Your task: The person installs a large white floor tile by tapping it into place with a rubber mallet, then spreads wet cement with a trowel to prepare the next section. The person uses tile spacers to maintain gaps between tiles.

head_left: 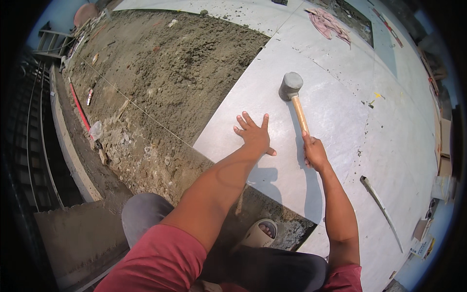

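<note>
At nine o'clock in the view, dark metal bars (30,141) stand beside a curved concrete curb (73,146). Between nine and ten, a red pole (79,107) lies on the dirt, with a crumpled clear plastic bag (96,130) at its lower end. A thin string (141,109) runs slantwise near ten o'clock over rough, lumpy sand (180,63), which spreads up to eleven. At eight o'clock is the person's grey-clad knee (146,214).

Near the centre, the left hand (254,137) is palm down against a large pale tile (279,119), its fingers spread wide apart and holding nothing. The tile borders the sand along its left edge. A foot in a light slipper (259,234) shows just past six o'clock.

The mallet (294,93) is over the tile, to the right of the left hand, its grey head pointing between eleven and twelve from the grip; whether the head touches the tile I cannot tell. The right hand (315,152) is closed around the lower end of its wooden handle.

At one o'clock, a pink cloth (328,24) lies rumpled on the paving. A narrow strip (382,214) lies at four, and cardboard boxes (445,141) stand at three.
</note>
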The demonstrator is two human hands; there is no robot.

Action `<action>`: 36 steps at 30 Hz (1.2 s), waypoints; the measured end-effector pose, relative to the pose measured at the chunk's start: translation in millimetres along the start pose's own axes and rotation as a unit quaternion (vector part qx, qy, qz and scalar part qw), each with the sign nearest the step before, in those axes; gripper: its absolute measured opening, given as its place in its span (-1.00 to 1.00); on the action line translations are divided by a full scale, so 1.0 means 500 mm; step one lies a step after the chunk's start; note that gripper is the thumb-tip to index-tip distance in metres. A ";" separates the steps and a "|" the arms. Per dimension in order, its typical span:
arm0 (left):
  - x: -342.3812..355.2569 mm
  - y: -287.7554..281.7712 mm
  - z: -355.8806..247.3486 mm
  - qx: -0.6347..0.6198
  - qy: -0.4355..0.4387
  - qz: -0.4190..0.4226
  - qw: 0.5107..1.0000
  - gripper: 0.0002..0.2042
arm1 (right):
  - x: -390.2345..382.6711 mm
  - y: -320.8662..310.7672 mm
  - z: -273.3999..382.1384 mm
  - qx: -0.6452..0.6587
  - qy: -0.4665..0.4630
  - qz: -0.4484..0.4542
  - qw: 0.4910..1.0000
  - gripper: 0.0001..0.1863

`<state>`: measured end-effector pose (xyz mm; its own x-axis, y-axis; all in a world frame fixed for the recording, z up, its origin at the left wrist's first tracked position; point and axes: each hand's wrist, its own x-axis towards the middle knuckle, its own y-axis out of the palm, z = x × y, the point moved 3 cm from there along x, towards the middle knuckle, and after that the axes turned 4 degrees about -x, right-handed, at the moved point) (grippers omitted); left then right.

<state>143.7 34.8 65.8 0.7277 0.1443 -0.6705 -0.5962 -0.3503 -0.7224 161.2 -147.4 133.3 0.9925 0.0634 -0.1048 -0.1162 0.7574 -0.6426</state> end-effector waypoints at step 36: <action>-0.018 0.000 0.094 0.183 0.150 -0.051 0.970 0.24 | -0.413 -0.076 -0.147 0.094 -0.006 0.003 0.996 -0.55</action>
<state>121.0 77.1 63.8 0.8229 -0.1331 -0.5524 -0.5559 0.0123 -0.8311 -41.9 -237.2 123.6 0.9923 0.0746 -0.0992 -0.1138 0.8654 -0.4880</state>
